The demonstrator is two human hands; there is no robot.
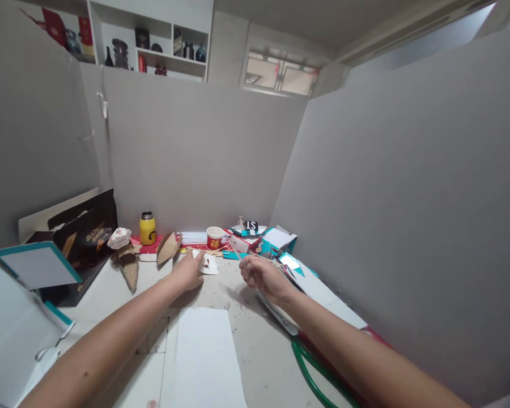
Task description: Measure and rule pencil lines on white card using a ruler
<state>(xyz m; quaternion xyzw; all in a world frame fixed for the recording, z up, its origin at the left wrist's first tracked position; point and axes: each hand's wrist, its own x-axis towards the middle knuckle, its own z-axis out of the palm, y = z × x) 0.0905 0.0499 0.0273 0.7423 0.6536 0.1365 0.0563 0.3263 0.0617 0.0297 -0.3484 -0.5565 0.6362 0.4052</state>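
On the table before the cup lies a white scrap — the left hand spread loosely at its edge; the right hand, curled closed, seems to pinch a thin stick, blurred, near green-handled scissors.

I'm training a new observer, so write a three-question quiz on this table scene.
1. True or false: the yellow bottle stands left of the paper cup.
2. Which hand is nearer the green handles?
3. The left hand is closest to: A) the yellow bottle; B) the small white piece; C) the green handles.

Key: 1. True. 2. The right hand. 3. B.
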